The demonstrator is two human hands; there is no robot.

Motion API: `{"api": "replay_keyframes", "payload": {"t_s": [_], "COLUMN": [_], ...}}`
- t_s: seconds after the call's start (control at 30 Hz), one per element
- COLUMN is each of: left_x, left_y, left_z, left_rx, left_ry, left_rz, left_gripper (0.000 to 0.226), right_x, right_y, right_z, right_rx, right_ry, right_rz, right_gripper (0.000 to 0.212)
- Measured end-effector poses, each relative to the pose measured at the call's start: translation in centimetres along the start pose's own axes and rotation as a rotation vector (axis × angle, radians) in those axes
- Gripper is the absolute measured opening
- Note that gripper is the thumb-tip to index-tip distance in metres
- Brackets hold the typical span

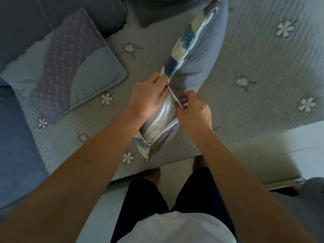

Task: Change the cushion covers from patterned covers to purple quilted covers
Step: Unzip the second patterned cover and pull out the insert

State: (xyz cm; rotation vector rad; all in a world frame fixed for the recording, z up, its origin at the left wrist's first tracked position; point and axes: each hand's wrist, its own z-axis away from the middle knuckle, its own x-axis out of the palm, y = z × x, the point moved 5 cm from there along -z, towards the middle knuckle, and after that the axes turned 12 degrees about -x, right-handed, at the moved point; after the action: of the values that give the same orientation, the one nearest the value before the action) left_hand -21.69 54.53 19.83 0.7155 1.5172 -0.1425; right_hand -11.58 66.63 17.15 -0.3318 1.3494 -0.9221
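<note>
no readable text, labels or numbers anywhere

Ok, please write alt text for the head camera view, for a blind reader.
A left hand and right hand hold open the patterned cushion cover, baring its white inner pad. A purple quilted cover lies left of them on a flowered quilt.

Cushion point(198, 67) stands on edge on the quilted spread point(263, 76), centre; a quilted cover point(78, 67) lies flat to its left. Left hand point(149, 97) and right hand point(194, 109) flank the opening at its near end.
</note>
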Motion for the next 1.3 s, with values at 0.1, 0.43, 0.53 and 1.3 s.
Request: {"api": "replay_keyframes", "payload": {"t_s": [0.1, 0.43, 0.53, 1.3], "left_x": [-3.4, 1.0, 1.5, 0.0], "left_y": [0.4, -4.2, -5.3, -12.0], "left_z": [1.8, 5.2, 5.8, 8.4], "left_rx": [-0.147, -0.406, -0.423, -0.371], "left_ry": [0.186, -0.116, 0.012, 0.422], "left_rz": [0.187, -0.176, -0.054, 0.019], "left_gripper": [0.020, 0.019, 0.018, 0.005], "right_x": [-1.8, 2.0, 3.4, 8.3], "right_y": [-2.9, -2.9, -3.2, -7.8], "right_z": [-0.7, -0.3, -0.3, -1.1], "right_rx": [-0.131, -0.084, -0.115, -0.492], "right_ry": [0.130, -0.108, -0.110, 0.046], "right_rz": [0.001, 0.098, 0.138, 0.123], "right_gripper": [0.022, 0.031, 0.034, 0.025]}}
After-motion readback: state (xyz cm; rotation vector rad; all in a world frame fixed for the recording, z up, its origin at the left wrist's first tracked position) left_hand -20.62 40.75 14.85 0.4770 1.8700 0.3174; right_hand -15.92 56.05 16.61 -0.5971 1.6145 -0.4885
